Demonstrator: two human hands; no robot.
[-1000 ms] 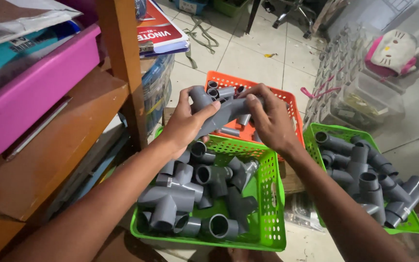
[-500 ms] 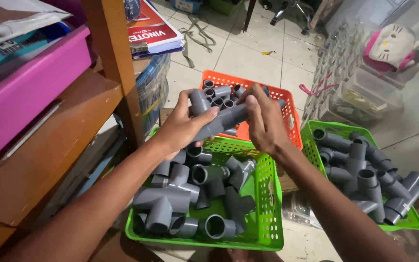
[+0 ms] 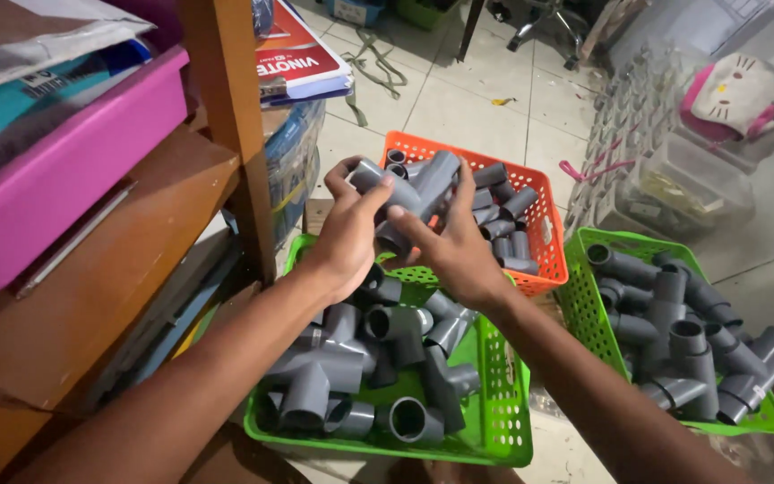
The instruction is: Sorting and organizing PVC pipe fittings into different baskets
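On the tiled floor [image 3: 459, 108] by a wooden shelf [image 3: 136, 233], 3 baskets hold grey pipe fittings. Both the left hand [image 3: 347, 237] and right hand [image 3: 454, 251] grip 1 grey fitting [image 3: 414, 193] above the orange basket [image 3: 544, 193]. Judging by the full near green basket [image 3: 494, 394], plenty looks left to handle.

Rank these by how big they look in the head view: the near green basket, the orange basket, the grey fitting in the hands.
1. Near green basket, though it sits closest to the camera, which flatters it.
2. Orange basket, farther off and partly hidden by both hands.
3. Grey fitting, held by the left hand and right hand.
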